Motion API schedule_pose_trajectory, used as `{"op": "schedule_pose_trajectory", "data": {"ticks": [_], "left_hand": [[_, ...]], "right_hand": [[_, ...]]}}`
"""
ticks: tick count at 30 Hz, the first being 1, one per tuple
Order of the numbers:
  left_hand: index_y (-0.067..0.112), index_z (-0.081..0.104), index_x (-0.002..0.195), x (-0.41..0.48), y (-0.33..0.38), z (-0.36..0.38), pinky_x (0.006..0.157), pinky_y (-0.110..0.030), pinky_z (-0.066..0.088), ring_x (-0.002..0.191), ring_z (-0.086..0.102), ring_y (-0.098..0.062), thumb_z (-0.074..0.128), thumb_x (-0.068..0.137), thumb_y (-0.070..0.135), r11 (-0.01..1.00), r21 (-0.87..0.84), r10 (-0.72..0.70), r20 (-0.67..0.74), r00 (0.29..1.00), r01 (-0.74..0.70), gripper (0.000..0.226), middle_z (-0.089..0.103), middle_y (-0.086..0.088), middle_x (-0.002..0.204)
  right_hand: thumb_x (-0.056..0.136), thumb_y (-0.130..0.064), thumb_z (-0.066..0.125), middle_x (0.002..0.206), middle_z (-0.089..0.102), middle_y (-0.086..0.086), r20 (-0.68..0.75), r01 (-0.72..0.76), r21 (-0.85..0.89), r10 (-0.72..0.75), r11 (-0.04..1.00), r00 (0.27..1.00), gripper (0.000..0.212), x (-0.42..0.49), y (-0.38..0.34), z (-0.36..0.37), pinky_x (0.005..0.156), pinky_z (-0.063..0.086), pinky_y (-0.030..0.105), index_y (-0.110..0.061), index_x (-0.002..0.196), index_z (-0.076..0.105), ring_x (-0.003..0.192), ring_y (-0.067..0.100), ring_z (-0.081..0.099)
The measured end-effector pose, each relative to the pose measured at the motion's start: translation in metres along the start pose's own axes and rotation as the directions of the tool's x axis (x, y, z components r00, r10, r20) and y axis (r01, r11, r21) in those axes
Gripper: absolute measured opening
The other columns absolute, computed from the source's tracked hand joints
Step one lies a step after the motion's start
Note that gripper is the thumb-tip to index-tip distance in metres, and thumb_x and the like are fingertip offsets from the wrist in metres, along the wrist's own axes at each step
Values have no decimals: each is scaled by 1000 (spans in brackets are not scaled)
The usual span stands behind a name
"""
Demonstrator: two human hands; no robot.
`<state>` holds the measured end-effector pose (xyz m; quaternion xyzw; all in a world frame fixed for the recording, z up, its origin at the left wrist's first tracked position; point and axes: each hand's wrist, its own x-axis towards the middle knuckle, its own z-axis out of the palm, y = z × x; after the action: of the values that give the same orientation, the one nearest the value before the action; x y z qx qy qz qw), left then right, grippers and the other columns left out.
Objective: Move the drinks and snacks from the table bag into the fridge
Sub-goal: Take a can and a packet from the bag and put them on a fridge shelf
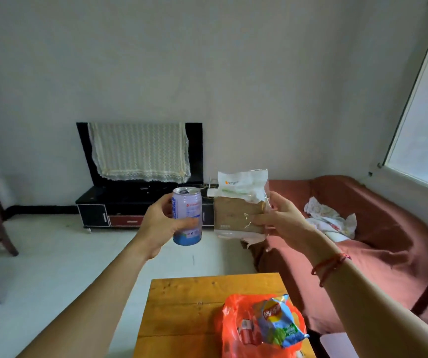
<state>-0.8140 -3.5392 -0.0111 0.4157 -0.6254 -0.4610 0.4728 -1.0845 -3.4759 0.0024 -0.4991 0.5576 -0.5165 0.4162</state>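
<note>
Carrying two things up and clear of the counter (181,306) right now. Wrapping the left hand (161,223) round the middle of a pale blue drink can (187,215), holding it upright with the top facing up. Pinching a brown-and-white snack packet (241,205) along its right edge with the right hand (282,220), thumb in front, fingers behind. Holding both out in the air, well apart from the orange bag (233,329) sitting at the counter's near right corner. Spotting a blue chip packet (277,321) poking out of it, and probably a red can (246,332) lower down, though hard to tell through the plastic.

Not seeing a fridge anywhere, so likely needing a turn and a walk. Worth holding the can level and gripping firmly at mid-height to stop it slipping. Going easy on the packet too, squeezing only the edge rather than crushing whatever's inside. Also thinking ahead to the fridge door: probably tucking the packet in with the can or setting one down first.
</note>
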Motion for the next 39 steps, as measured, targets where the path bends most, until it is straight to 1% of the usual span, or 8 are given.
{"op": "schedule_pose_trajectory", "data": {"ticks": [5, 12, 17, 21, 24, 29, 35, 39], "left_hand": [[21, 65, 105, -10, 31, -27, 67, -25, 57, 84, 70, -11, 83, 66, -7, 997, 1, 82, -33, 996, -82, 51, 74, 3, 92], [19, 66, 106, -25, 40, -48, 70, -27, 57, 86, 72, -15, 83, 64, -9, 994, 3, 108, -79, 991, -108, 53, 75, -1, 95], [21, 64, 108, -37, 41, -57, 75, -32, 57, 93, 71, -18, 84, 66, -5, 994, 2, 108, -95, 990, -108, 54, 73, -4, 102], [22, 63, 113, -49, 42, -72, 77, -36, 57, 97, 70, -21, 84, 67, -1, 995, -3, 100, -116, 988, -101, 55, 72, -4, 105], [20, 62, 115, -64, 44, -90, 74, -36, 57, 97, 70, -23, 84, 67, -1, 996, 8, 94, -162, 982, -94, 56, 73, -4, 104], [16, 60, 120, -94, 49, -132, 69, -30, 58, 93, 70, -20, 83, 67, -7, 996, 39, 83, -274, 958, -76, 62, 73, -5, 104], [21, 60, 117, -146, 54, -205, 73, -31, 59, 94, 69, -14, 82, 67, -7, 994, 98, 80, -418, 905, -43, 61, 72, 2, 103], [25, 61, 113, -195, 57, -268, 79, -36, 58, 98, 70, -21, 82, 67, -8, 991, 134, 91, -516, 852, -25, 60, 73, 0, 105]], "right_hand": [[76, 16, 72, 79, 72, 3, 52, 35, 52, -37, 998, 998, 48, 0, -30, 15, 52, 52, 27, -15, 112, 63, 75, 27, 64], [75, 17, 69, 74, 68, 2, 103, 42, 65, -49, 997, 993, 50, -3, -41, 33, 55, 53, 30, -9, 116, 61, 69, 24, 56], [77, 8, 79, 84, 74, 3, 157, 64, 74, -75, 995, 985, 49, -9, -45, 41, 72, 60, 43, -11, 118, 61, 72, 24, 63], [78, 9, 78, 107, 74, 20, 207, 72, 101, -92, 992, 974, 55, -11, -50, 54, 84, 58, 55, -13, 125, 58, 83, 30, 70], [79, 9, 78, 105, 75, 15, 256, 72, 112, -99, 991, 962, 58, -10, -52, 74, 78, 60, 49, -12, 128, 56, 85, 28, 73], [78, 13, 76, 101, 76, 12, 333, 87, 139, -129, 986, 934, 50, -12, -57, 125, 92, 51, 68, -15, 117, 60, 94, 39, 70], [78, 16, 73, 103, 75, 14, 472, 92, 164, -160, 982, 867, 50, -18, -70, 212, 87, 56, 57, -16, 114, 59, 88, 33, 74], [80, 20, 70, 93, 72, 13, 571, 60, 182, -155, 981, 806, 44, -29, -78, 287, 56, 57, 28, -11, 111, 62, 67, 15, 72]]}}
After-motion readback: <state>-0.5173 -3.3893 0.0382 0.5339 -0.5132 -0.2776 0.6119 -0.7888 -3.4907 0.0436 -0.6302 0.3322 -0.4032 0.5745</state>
